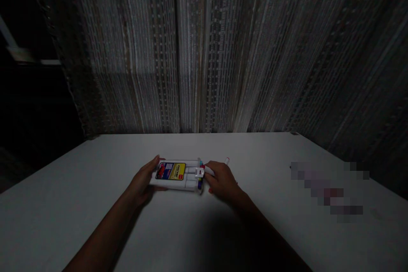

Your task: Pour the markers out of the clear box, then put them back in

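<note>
A flat white case of markers (191,183) lies on its side above the white table, a colourful label on its top face. My left hand (145,178) wraps round the case's left end, thumb along the far edge. Coloured marker caps show at the case's right end, beside a white clasp (199,172). There my right hand (222,179) is closed on a white marker (209,171), its fingers close to the clasp. Behind that hand a white marker end with a red tip (227,161) sticks out; whether it belongs to the same marker I cannot tell.
The white table (127,229) spreads out around my hands. On its right side lies a blurred, pixelated patch (328,191) that I cannot make out. A patterned grey curtain (204,51) hangs behind the table's far edge. The room is dim, with dark shelving at the left.
</note>
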`<state>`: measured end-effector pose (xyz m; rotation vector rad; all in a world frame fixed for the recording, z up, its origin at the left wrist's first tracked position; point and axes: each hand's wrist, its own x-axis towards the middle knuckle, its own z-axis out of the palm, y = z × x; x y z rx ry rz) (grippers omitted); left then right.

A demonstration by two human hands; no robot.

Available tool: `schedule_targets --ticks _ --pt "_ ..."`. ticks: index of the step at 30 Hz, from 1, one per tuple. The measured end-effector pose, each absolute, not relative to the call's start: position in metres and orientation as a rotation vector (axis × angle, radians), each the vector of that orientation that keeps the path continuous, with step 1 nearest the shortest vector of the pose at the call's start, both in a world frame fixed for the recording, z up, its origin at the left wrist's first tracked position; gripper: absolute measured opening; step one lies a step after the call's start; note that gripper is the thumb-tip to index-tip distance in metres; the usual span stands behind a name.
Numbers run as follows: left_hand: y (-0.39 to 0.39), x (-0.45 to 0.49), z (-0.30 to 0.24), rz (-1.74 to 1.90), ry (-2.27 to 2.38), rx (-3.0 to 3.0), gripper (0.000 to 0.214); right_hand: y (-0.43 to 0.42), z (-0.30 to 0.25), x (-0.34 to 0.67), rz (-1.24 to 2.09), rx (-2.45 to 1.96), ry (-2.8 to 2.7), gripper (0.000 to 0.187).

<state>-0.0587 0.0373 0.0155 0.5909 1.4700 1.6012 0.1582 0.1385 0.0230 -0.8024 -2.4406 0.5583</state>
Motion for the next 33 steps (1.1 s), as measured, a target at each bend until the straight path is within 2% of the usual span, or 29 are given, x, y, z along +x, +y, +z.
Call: schedule_targets --ticks 7,13,17,24,33 --pt "0.038 -0.059 0.015 1.601 1.426 0.599 0.023 0.139 0.028 0.155 0.638 -0.97 -2.519 0.015" --pt "0.04 -0.066 0.01 1.741 1.405 0.595 0.016 0.143 0.029 0.161 0.609 -1.028 -2.483 0.016" --pt "0.042 -0.065 0.007 1.74 1.364 0.575 0.024 0.141 0.031 0.16 0.678 -0.982 -2.516 0.018" --pt "0.042 -0.06 0.006 1.816 1.298 0.591 0.05 0.135 0.042 0.152 0.749 -1.19 -2.54 0.013" --pt "0.043 -0.063 0.006 1.954 1.33 0.543 0.05 0.139 0.041 0.164 0.596 -1.224 -2.549 0.022"
